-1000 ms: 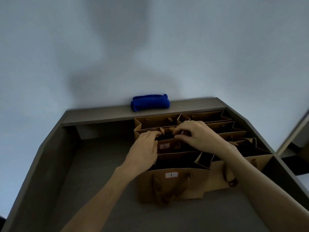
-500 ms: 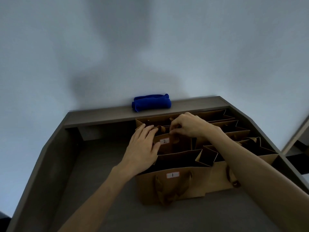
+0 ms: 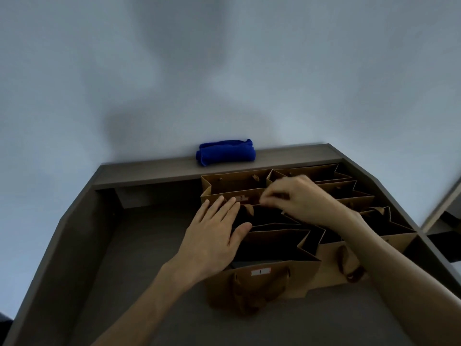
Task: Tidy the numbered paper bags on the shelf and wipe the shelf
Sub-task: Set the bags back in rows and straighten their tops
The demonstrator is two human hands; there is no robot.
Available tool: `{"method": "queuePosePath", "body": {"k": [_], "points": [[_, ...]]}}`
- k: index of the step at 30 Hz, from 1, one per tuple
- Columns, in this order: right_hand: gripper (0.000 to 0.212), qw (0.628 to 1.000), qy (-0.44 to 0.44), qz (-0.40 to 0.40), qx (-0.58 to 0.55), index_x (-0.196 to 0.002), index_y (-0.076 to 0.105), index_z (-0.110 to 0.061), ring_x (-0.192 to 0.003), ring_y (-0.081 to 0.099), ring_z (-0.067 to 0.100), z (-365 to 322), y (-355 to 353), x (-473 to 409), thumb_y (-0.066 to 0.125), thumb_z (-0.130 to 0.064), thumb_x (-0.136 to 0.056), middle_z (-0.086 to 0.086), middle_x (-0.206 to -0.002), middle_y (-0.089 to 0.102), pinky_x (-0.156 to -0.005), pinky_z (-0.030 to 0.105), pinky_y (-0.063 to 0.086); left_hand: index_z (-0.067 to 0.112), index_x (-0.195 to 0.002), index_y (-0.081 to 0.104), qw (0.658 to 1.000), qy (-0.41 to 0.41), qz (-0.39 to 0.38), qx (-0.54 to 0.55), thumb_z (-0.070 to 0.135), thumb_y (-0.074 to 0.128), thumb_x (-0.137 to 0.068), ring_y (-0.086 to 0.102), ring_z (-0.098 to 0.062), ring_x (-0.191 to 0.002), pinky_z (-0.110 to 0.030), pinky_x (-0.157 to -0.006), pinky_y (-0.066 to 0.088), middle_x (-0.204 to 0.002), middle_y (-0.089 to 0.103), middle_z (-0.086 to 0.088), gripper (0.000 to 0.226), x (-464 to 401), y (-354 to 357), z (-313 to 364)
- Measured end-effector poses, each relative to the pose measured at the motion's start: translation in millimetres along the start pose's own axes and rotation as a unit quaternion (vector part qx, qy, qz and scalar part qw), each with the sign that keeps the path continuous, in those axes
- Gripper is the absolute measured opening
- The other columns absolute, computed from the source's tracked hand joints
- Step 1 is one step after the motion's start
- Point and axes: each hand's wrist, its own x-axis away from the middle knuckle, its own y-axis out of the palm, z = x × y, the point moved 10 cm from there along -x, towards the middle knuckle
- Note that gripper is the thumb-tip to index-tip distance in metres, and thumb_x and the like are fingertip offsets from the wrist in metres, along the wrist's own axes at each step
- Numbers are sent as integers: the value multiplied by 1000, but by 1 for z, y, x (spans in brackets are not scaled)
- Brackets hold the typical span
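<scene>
shelf (image 3: 139, 245): dark grey-brown and boxy, with a raised ledge along the back against a plain pale wall. The left half of the floor is bare.
left hand (image 3: 214, 236): fingers straight and spread, lying flat on the top edges of the bags, fingertips up near the third bag back. Not gripping anything, just pressing or resting.
cloth (image 3: 227, 152): blue, rolled up, sitting on the back ledge right against the wall, well apart from both hands.
paper bags (image 3: 309, 250): brown ones with handles, standing open-topped in rows on the right half of the shelf, packed touching each other.
bag 1 (image 3: 264, 285): front of the left row, white label reading 1 faces the camera, handles drooping down the front.
right hand (image 3: 301, 198): reaching in over the bags, fingers curled and pinching at the top edge of a bag further back. It's blurry, so can't tell exactly what bit it has hold of, edge or handle.
far right: a slice of another compartment (image 3: 446, 221) past the shelf's side wall, too dark to make out.
</scene>
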Motion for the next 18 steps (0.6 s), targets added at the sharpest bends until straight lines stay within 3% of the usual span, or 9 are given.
{"method": "queuePosePath", "body": {"k": [3, 7, 18], "points": [[18, 998, 41, 38, -6, -109, 67, -31, -94, 60, -3, 24, -12, -34, 59, -35, -94, -14, -104, 67, -84, 20, 48, 31, -150, 16, 1000, -2, 8, -5, 68, -4, -91, -5, 1, -142, -25, -113, -13, -158, 14, 13, 73, 5, -2, 4], [17, 994, 67, -64, 64, -108, 67, -27, -98, 58, 7, 45, 15, -73, 63, -32, -93, -9, -106, 64, -92, 37, 51, 32, -150, 15, 1000, -7, 5, -4, 68, -4, -91, -6, 2, -142, -25, -114, -13, -159, 13, 13, 72, 7, -3, 5], [14, 985, 86, -117, 96, -104, 71, -23, -102, 58, 12, 62, 26, -113, 65, -27, -92, -7, -105, 65, -97, 40, 47, 32, -151, 10, 1000, -14, -19, -4, 70, -7, -88, -9, 1, -142, -27, -115, -13, -159, 8, 14, 76, 8, -1, 5]]}}
